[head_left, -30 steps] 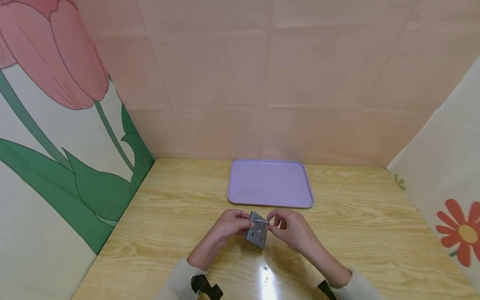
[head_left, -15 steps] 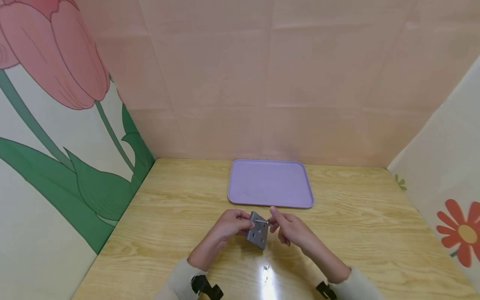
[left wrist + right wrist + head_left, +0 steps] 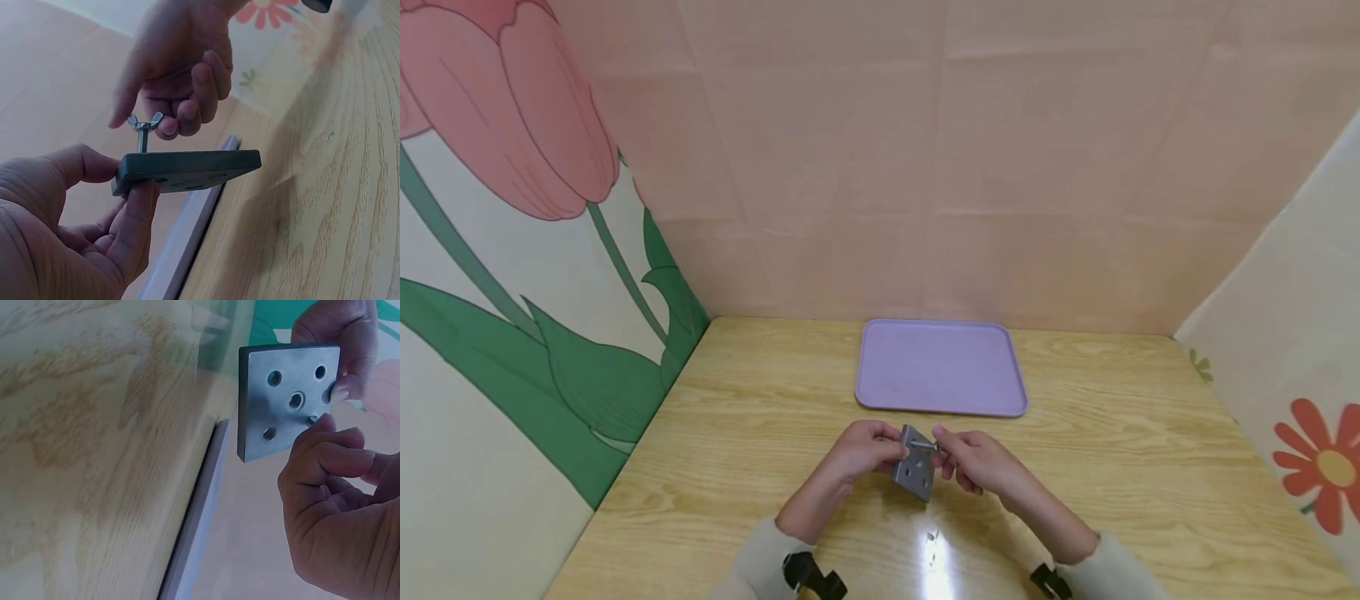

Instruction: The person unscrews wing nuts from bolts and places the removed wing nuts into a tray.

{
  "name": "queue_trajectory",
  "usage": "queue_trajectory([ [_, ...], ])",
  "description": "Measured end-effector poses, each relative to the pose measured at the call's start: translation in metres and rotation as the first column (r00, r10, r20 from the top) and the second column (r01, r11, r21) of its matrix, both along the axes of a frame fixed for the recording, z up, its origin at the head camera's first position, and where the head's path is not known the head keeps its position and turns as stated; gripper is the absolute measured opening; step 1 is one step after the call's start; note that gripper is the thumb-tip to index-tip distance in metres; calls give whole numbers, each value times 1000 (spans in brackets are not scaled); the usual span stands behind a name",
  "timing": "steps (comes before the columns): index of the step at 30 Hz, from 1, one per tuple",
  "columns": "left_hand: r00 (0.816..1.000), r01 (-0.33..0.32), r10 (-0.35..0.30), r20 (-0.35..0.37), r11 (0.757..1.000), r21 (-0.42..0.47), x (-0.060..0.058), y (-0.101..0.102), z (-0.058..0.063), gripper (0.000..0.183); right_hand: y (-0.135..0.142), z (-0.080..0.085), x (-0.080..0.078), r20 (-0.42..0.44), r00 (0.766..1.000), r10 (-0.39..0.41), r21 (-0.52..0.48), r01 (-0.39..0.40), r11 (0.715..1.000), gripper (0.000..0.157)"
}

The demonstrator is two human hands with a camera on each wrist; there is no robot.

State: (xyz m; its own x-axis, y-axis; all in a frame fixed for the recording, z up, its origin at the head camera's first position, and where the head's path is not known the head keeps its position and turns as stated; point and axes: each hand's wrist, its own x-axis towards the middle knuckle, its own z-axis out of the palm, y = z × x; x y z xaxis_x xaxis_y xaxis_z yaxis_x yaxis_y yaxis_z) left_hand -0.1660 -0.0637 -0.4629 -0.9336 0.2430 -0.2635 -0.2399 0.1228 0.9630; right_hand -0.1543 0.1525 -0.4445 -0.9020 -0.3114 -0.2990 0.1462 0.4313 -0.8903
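A square grey metal plate [image 3: 914,467] with several holes is tilted above the wooden table. My left hand [image 3: 862,447] grips its edge, thumb [image 3: 94,165] on one face and fingers on the other. A silver wing screw [image 3: 144,128] stands in a hole near the gripped corner, part of its shank showing above the plate. At its winged head is my right hand [image 3: 983,462], with thumb and curled index finger on either side and the index fingertip right at one wing. In the right wrist view, these fingers [image 3: 328,456] mostly hide the screw.
A flat purple tray [image 3: 940,367] lies on the wooden table [image 3: 760,400] just beyond the hands. Behind the table rises a pinkish backdrop [image 3: 940,167], with flower-printed sheets [image 3: 1240,333] at the sides. Black straps [image 3: 811,575] circle the wrists.
My right fingers pinched the wing head, then spread with the thumb lifted away, and have now closed in around it again. The left hand and the plate have hardly moved.
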Motion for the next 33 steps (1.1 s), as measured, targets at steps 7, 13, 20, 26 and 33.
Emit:
queue_trajectory([
  [7, 1000, -1, 1, -2, 1000, -1, 0, 0, -1, 22, 0, 0, 0, -1, 1000, 5, 5, -5, 1000, 62],
  [13, 1000, -2, 2, -2, 1000, -4, 0, -1, -1, 22, -3, 2, 1, -33, 999, -18, 48, 20, 999, 57],
  [20, 1000, 2, -2, 1, 1000, -6, 0, -1, 1, 24, -4, 6, 3, -144, 989, -19, 161, 42, 986, 39],
  [26, 1000, 4, -4, 0, 1000, 2, 0, -2, 2, 24, -2, 4, 2, -282, 958, 42, 174, 8, 985, 27],
  [33, 1000, 5, -5, -5, 1000, 4, 0, -2, 1, 24, -1, 4, 3, -363, 929, 71, 161, -13, 987, 29],
])
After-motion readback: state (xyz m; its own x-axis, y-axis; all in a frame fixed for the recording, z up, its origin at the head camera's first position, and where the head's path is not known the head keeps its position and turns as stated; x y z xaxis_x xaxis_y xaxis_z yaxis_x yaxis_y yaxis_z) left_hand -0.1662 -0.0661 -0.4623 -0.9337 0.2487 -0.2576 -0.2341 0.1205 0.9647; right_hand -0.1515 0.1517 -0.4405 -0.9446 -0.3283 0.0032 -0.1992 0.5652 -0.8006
